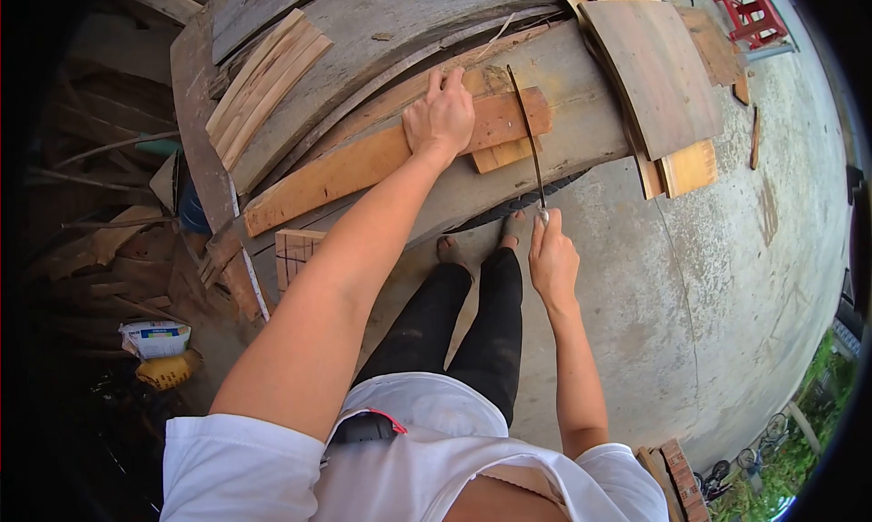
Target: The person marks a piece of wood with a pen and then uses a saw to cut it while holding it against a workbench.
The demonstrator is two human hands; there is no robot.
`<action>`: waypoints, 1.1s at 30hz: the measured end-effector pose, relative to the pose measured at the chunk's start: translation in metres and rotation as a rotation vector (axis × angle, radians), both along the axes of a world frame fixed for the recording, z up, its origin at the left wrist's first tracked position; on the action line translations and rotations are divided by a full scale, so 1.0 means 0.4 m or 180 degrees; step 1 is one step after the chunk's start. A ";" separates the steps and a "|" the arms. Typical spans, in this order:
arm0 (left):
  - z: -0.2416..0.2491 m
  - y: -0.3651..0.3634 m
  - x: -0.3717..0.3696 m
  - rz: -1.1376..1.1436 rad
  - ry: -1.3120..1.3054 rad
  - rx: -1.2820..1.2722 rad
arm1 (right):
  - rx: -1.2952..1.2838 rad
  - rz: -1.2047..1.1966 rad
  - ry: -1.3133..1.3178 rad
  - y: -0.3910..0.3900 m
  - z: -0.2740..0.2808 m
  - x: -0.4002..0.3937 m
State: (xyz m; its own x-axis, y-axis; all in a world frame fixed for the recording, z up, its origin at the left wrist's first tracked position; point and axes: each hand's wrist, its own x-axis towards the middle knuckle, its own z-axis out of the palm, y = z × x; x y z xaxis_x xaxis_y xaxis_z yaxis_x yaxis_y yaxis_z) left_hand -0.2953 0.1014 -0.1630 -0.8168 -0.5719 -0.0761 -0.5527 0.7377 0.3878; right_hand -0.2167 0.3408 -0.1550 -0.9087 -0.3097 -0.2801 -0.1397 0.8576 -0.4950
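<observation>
the right grip clasps the saw, pointing away across the plank; the left grip rests on the plank, closure unclear.

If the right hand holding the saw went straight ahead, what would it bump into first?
Likely the near edge of the grey board, though depth is unclear and the right hand might pass over it to the reddish plank.

Pretty plain stuff: the plank is smooth, matt wood, the stool looks like red plastic, and the floor looks rough.
</observation>
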 end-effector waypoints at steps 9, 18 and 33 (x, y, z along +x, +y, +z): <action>-0.008 -0.003 -0.003 -0.0021 0.0039 -0.0055 | -0.0078 0.0069 0.0093 -0.087 0.000 -0.118; -0.003 -0.002 0.000 0.0029 -0.0068 -0.0007 | -0.0030 -0.0002 -0.0135 0.029 0.022 0.011; -0.013 -0.005 0.000 -0.0018 0.0087 -0.0117 | -0.0042 0.0047 -0.0149 0.023 0.033 0.004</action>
